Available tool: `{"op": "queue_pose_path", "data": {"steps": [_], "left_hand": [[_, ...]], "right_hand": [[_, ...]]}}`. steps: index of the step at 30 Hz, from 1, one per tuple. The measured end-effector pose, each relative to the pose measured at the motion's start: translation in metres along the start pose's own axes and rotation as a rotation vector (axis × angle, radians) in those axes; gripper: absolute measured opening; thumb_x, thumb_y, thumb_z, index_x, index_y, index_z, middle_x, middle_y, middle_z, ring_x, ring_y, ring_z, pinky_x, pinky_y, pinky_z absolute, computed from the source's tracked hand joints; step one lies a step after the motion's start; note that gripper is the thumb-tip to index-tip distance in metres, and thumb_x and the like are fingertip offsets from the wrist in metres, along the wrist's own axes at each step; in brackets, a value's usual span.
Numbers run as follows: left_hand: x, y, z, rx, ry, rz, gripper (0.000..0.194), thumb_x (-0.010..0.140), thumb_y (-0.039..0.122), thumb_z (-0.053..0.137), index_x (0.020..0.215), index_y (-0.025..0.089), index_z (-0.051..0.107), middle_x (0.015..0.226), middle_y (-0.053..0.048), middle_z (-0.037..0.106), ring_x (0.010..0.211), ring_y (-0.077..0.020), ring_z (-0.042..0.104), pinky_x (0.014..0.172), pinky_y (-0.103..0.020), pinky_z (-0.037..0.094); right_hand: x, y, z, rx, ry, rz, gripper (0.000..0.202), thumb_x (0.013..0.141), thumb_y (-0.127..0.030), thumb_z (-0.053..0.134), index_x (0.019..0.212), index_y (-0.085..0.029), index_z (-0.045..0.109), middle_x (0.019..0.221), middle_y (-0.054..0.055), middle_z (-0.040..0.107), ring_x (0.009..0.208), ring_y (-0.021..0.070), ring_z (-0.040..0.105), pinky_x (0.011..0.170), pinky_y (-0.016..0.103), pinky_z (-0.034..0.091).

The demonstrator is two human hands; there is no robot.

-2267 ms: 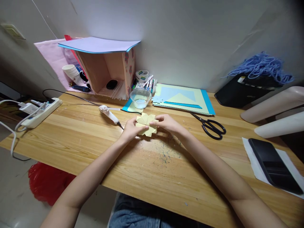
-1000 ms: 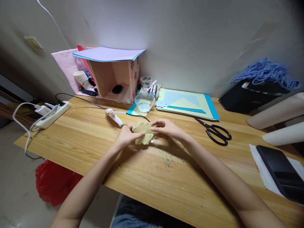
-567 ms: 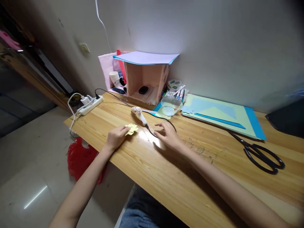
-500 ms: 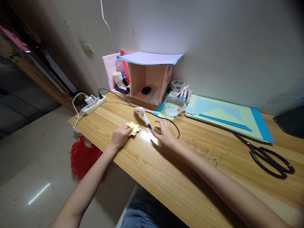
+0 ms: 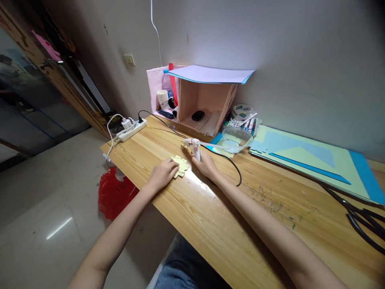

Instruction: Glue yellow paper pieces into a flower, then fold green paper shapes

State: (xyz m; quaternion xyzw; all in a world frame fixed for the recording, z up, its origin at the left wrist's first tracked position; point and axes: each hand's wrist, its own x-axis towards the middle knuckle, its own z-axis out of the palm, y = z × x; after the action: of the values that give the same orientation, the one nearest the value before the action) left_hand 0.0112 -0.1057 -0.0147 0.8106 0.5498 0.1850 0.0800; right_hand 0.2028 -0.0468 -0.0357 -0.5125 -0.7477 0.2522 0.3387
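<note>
My right hand (image 5: 205, 162) is wrapped round the handle of a white hot glue gun (image 5: 194, 145), held upright just above the table with its nozzle toward the left. A clear glue stick (image 5: 212, 145) sticks out of its back, and a black cord runs from the handle. Closed on the left edge of a pale yellow paper cutout (image 5: 181, 166) with a jagged outline, my left hand (image 5: 164, 173) rests on the wooden table (image 5: 192, 216). The cutout lies flat, a short way left of the glue gun; the left fingertips partly cover it.
A pink box shelf (image 5: 207, 100) stands against the wall. To its right are a clear plastic bowl (image 5: 237, 138), markers (image 5: 249, 123) and coloured paper sheets (image 5: 303, 154). Black scissors (image 5: 357, 216) lie at right. A power strip (image 5: 132, 130) sits at the left edge, above a red plastic bag (image 5: 116, 196).
My right hand has closed round the glue gun's handle and lifted it upright from the table. The left hand stays at the yellow paper. The whole view has shifted left.
</note>
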Motion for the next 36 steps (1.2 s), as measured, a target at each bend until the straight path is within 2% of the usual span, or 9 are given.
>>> {"op": "queue_pose_path", "data": {"steps": [2, 5, 8, 13, 18, 23, 27, 33, 36], "left_hand": [[0.005, -0.002, 0.009, 0.006, 0.072, -0.056, 0.019, 0.082, 0.033, 0.047, 0.09, 0.022, 0.06, 0.088, -0.003, 0.057, 0.08, -0.0155, 0.056, 0.066, -0.025, 0.041], [0.009, -0.003, 0.016, 0.002, 0.128, -0.09, 0.016, 0.079, 0.034, 0.053, 0.082, 0.02, 0.06, 0.085, -0.002, 0.057, 0.076, -0.0149, 0.055, 0.065, -0.025, 0.041], [0.01, -0.003, 0.017, -0.013, 0.141, -0.082, 0.015, 0.079, 0.031, 0.053, 0.077, 0.019, 0.06, 0.083, -0.002, 0.057, 0.075, -0.0139, 0.055, 0.065, -0.024, 0.041], [0.008, -0.001, 0.015, -0.051, 0.153, -0.064, 0.018, 0.082, 0.028, 0.047, 0.074, 0.018, 0.061, 0.079, -0.002, 0.058, 0.072, -0.0127, 0.055, 0.063, -0.024, 0.04], [0.009, -0.005, 0.019, -0.265, 0.237, -0.13, 0.016, 0.078, 0.027, 0.051, 0.071, 0.017, 0.062, 0.075, -0.002, 0.058, 0.069, -0.0122, 0.056, 0.064, -0.024, 0.045], [0.012, -0.011, 0.027, -0.414, 0.274, -0.182, 0.012, 0.074, 0.025, 0.055, 0.069, 0.016, 0.063, 0.073, -0.003, 0.057, 0.069, -0.0125, 0.056, 0.064, -0.025, 0.049], [0.012, -0.015, 0.031, -0.46, 0.274, -0.196, 0.012, 0.072, 0.024, 0.055, 0.07, 0.016, 0.063, 0.075, -0.003, 0.058, 0.069, -0.0116, 0.056, 0.065, -0.024, 0.05], [0.012, -0.017, 0.032, -0.484, 0.271, -0.185, 0.011, 0.072, 0.022, 0.055, 0.07, 0.015, 0.063, 0.076, -0.003, 0.058, 0.069, -0.0115, 0.057, 0.066, -0.024, 0.05], [0.012, -0.016, 0.03, -0.488, 0.276, -0.183, 0.011, 0.072, 0.022, 0.055, 0.07, 0.016, 0.063, 0.075, -0.003, 0.058, 0.07, -0.0118, 0.057, 0.066, -0.025, 0.05]], "right_hand": [[-0.01, 0.002, -0.004, 0.168, -0.028, 0.024, 0.024, 0.077, -0.032, 0.041, 0.087, -0.017, 0.056, 0.072, 0.003, 0.058, 0.066, 0.0174, 0.051, 0.06, 0.027, 0.036], [-0.022, 0.004, -0.011, 0.41, -0.119, 0.164, 0.03, 0.076, -0.037, 0.044, 0.091, -0.015, 0.057, 0.071, 0.002, 0.056, 0.059, 0.0143, 0.048, 0.054, 0.024, 0.036], [-0.028, 0.002, -0.018, 0.503, -0.153, 0.244, 0.032, 0.073, -0.039, 0.048, 0.089, -0.013, 0.057, 0.075, 0.004, 0.057, 0.061, 0.0137, 0.048, 0.054, 0.024, 0.035], [-0.03, 0.001, -0.03, 0.561, -0.199, 0.297, 0.033, 0.071, -0.037, 0.05, 0.094, -0.014, 0.058, 0.088, 0.006, 0.06, 0.071, 0.0153, 0.051, 0.059, 0.024, 0.038], [-0.033, 0.009, -0.039, 0.541, -0.346, 0.263, 0.025, 0.074, -0.039, 0.047, 0.078, -0.016, 0.056, 0.071, 0.002, 0.053, 0.061, 0.0128, 0.045, 0.056, 0.024, 0.035], [-0.034, 0.007, -0.046, 0.503, -0.427, 0.218, 0.027, 0.076, -0.041, 0.044, 0.065, -0.016, 0.051, 0.064, 0.0, 0.048, 0.06, 0.0127, 0.043, 0.055, 0.025, 0.033], [-0.036, 0.005, -0.045, 0.525, -0.439, 0.189, 0.025, 0.077, -0.036, 0.043, 0.064, -0.016, 0.05, 0.063, 0.0, 0.047, 0.061, 0.0124, 0.043, 0.058, 0.025, 0.034], [-0.039, 0.008, -0.04, 0.483, -0.45, 0.172, 0.026, 0.078, -0.037, 0.041, 0.078, -0.015, 0.056, 0.065, -0.001, 0.046, 0.061, 0.0126, 0.043, 0.056, 0.025, 0.032], [-0.039, 0.008, -0.038, 0.49, -0.457, 0.177, 0.024, 0.077, -0.037, 0.042, 0.073, -0.016, 0.052, 0.065, -0.001, 0.045, 0.06, 0.0124, 0.042, 0.056, 0.025, 0.032]]}}
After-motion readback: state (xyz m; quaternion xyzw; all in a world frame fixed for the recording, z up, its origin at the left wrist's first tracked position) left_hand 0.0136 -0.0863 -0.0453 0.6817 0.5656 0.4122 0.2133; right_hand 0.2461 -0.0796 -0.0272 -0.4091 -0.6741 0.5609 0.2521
